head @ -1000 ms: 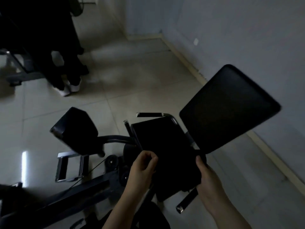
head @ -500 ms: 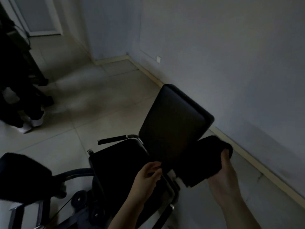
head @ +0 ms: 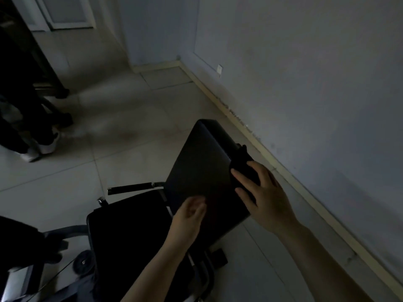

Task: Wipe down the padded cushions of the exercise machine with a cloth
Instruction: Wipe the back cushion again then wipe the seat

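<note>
The black back cushion (head: 202, 162) of the exercise machine tilts up in the middle of the view. A dark cloth (head: 241, 164) lies bunched against its right edge, under my right hand (head: 261, 190), whose spread fingers press it onto the pad. My left hand (head: 187, 216) is at the cushion's lower left with fingers loosely curled, holding nothing. Below it lies the black seat cushion (head: 126, 232), and a padded roller (head: 19, 238) shows at the far left edge.
A grip handle (head: 130, 189) sticks out left of the back cushion. A person's legs and white shoes (head: 39, 147) stand at the upper left. The wall and baseboard (head: 283, 171) run close along the right. Machine frame and wheels (head: 84, 262) fill the lower left.
My right hand has carried the cloth from below the cushion's right side up onto its right edge. The view has shifted left and down; my left hand stays near the cushion's lower edge.
</note>
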Available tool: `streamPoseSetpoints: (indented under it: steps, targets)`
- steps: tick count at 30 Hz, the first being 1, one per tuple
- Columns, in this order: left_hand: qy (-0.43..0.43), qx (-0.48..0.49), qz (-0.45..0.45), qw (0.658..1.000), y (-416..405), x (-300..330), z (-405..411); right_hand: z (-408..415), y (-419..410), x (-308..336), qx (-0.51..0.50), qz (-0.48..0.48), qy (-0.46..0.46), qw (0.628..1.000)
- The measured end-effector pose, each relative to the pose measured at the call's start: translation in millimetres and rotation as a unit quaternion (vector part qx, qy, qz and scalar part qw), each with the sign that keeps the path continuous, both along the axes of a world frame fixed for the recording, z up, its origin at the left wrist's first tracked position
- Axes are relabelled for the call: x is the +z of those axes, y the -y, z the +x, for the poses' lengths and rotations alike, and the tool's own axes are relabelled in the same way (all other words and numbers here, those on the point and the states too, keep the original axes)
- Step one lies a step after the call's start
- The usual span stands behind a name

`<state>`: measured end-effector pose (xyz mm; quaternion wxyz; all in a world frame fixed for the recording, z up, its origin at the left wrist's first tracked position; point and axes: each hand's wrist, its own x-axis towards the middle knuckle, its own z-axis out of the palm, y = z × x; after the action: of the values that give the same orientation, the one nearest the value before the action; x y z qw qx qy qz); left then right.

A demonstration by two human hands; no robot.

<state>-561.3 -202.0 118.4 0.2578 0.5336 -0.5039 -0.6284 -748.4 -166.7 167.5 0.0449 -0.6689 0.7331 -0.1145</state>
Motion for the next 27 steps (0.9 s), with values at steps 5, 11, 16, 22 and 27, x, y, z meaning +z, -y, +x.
streamPoseSetpoints:
  steps: [5, 11, 16, 22, 27]
  targets:
    - [0.059, -0.037, -0.133, 0.989, 63, 3, -33, 10, 22, -4, -0.122, 0.024, -0.013, 0.992]
    - [0.132, -0.141, -0.346, 0.918, 134, 10, -63, 22, 44, -3, -0.182, 0.0, -0.107, 0.977]
    - [0.05, -0.176, -0.354, 0.917, 145, -1, -54, 39, 75, 2, -0.21, 0.025, -0.153, 0.965]
    - [-0.027, -0.183, -0.324, 0.928, 166, -6, -16, 60, 144, 4, -0.205, 0.038, -0.182, 0.961]
    - [0.1, -0.214, -0.253, 0.938, 174, -46, 14, 59, 180, -2, -0.164, 0.024, -0.203, 0.965]
